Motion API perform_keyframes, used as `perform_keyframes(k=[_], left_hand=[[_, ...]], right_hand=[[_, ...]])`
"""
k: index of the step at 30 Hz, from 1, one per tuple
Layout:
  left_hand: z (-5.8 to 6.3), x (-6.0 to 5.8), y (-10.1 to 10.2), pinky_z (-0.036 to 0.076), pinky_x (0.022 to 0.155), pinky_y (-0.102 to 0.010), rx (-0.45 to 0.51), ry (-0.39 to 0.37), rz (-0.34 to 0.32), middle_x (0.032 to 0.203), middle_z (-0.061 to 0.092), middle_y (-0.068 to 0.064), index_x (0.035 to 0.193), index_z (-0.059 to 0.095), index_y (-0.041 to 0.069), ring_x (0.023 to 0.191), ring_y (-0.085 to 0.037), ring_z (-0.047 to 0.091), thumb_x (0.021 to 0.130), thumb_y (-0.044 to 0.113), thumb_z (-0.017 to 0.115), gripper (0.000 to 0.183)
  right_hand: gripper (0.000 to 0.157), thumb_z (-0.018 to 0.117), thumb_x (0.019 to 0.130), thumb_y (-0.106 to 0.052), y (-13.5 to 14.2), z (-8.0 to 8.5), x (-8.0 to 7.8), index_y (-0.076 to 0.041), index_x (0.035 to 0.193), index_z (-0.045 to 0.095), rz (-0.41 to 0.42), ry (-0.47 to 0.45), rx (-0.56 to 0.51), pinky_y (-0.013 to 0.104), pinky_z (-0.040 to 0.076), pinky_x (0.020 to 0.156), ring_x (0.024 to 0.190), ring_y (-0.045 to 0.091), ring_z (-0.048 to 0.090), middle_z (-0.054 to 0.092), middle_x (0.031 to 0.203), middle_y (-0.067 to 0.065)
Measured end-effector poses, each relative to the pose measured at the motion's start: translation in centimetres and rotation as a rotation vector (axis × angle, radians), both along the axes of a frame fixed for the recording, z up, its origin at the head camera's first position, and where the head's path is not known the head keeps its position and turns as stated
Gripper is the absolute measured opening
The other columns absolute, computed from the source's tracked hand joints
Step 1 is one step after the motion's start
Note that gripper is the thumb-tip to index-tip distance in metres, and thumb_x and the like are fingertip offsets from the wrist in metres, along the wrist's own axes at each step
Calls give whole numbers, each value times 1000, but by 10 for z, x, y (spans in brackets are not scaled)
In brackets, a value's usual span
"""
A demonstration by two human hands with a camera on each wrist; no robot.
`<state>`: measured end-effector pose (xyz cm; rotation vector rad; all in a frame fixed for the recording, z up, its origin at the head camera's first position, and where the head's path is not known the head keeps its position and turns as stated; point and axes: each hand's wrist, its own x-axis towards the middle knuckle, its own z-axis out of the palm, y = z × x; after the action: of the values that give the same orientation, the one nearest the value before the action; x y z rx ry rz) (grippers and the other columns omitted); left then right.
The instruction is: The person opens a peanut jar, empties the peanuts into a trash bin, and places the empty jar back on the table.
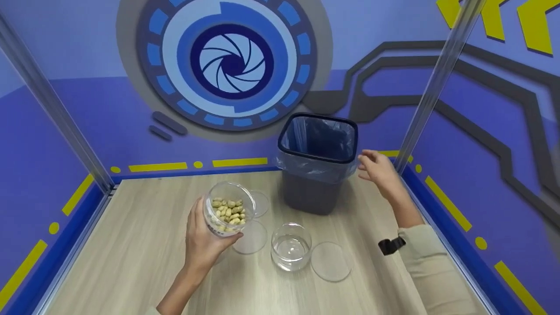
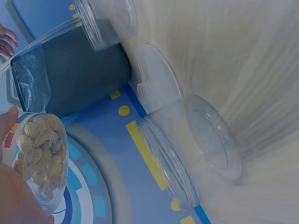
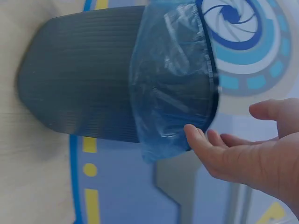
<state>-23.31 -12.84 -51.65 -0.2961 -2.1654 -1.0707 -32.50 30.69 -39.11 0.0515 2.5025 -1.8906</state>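
Observation:
My left hand (image 1: 203, 238) grips a clear plastic jar (image 1: 229, 186) of peanuts (image 1: 228, 212), holding it raised with its mouth tilted toward the head camera. The left wrist view shows the peanuts (image 2: 42, 156) through the jar's bottom, thumb and fingers round its side. Beside the right rim of a dark trash bin (image 1: 308, 192) is my right hand (image 1: 378, 170), fingers loosely bent and holding nothing. From the right wrist, the fingertips of this hand (image 3: 247, 156) appear right at the bin's blue-tinted liner (image 3: 163, 84).
A clear jar (image 1: 291, 247) stands on the wooden table, with a clear round lid (image 1: 331, 261) to its right. Two more lids (image 1: 250, 238) lie behind the left hand. Another clear jar (image 2: 173, 149) shows near the left wrist. Printed wall panels (image 1: 105, 113) enclose the table.

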Motion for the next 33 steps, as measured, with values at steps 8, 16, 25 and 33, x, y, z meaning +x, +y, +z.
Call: perform_keyframes(k=[8,16,25,33], left_hand=[[4,-3,4,39,111,-60,-13,32,10,151,44,-19,156,32,6,136,-37,45,44,24,105,136],[4,-4,5,39,112,-57,-18,14,15,149,44,-19,155,32,3,137,-35,44,44,25,105,135],[3,-5,10,41,111,-56,-14,-2,13,149,45,-17,155,33,3,136,-35,45,46,28,105,133],[5,-8,12,41,111,-55,-8,27,2,147,47,-17,156,34,5,135,-34,46,44,26,105,134]], right_hand=[[46,39,109,-24,-5,0,-34,8,141,30,43,-163,-266,55,34,116,142,49,32,31,138,22],[55,38,108,-19,-7,-12,-44,7,153,21,1,-205,-316,52,40,113,136,42,38,35,129,16],[61,38,107,-16,-10,-18,-44,-1,155,5,-6,-192,-403,56,38,114,139,37,33,27,145,23],[77,43,108,-18,-10,-18,-45,-1,160,-11,26,-196,-418,57,32,117,149,46,23,8,164,27]])
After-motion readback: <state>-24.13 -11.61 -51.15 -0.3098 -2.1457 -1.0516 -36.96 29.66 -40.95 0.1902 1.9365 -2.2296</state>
